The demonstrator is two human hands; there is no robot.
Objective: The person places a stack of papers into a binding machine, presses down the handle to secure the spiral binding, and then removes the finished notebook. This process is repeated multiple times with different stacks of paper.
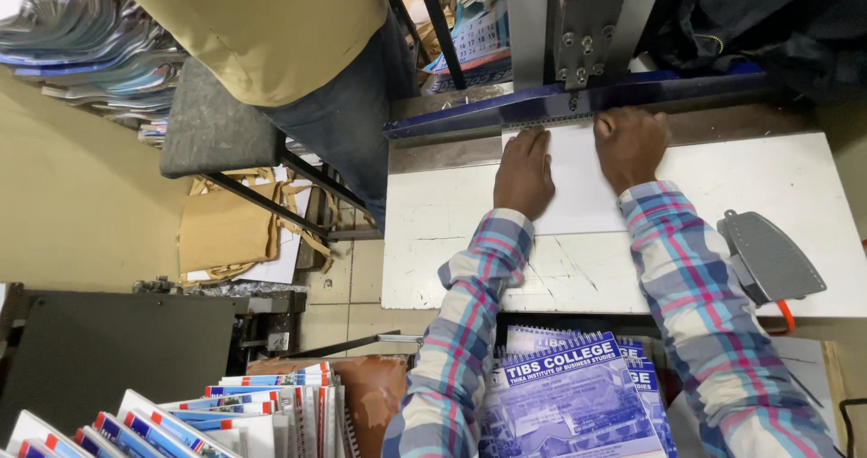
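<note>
While both hands press a white paper stack at upper centre, left hand lies flat, fingers together. Right hand is curled, knuckles down, at the punching machine's blue bar.

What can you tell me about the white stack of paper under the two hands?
The white paper stack lies flat on the scuffed white machine table, its far edge pushed against the blue metal bar. It looks like plain, unprinted sheets, squared up. The left hand presses flat on its left side; the right hand rests knuckles-curled at its far right corner.
</note>
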